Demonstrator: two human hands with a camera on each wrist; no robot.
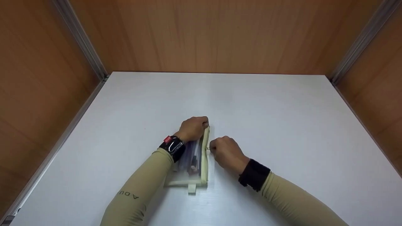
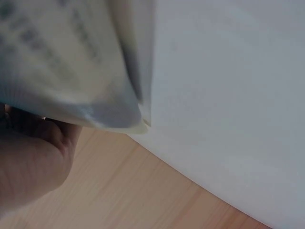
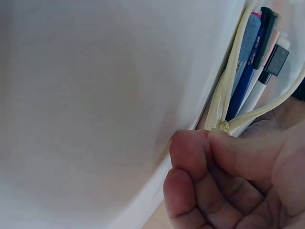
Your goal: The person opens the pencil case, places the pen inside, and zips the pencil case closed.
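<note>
A clear pencil pouch (image 1: 191, 160) with pale yellow-green trim lies on the white table (image 1: 267, 119). My left hand (image 1: 193, 127) grips its far end and holds it down. My right hand (image 1: 224, 150) pinches the zipper pull (image 3: 223, 126) about midway along the zipper. In the right wrist view the zipper is open beyond the pull, and several pens (image 3: 252, 62) show inside. The left wrist view shows a blurred corner of the pouch (image 2: 71, 71) close above my left hand's thumb (image 2: 33, 162).
Wooden walls (image 1: 213, 34) enclose the table on three sides, with metal rails (image 1: 78, 34) in the corners. White table surface stretches to the right and behind the pouch.
</note>
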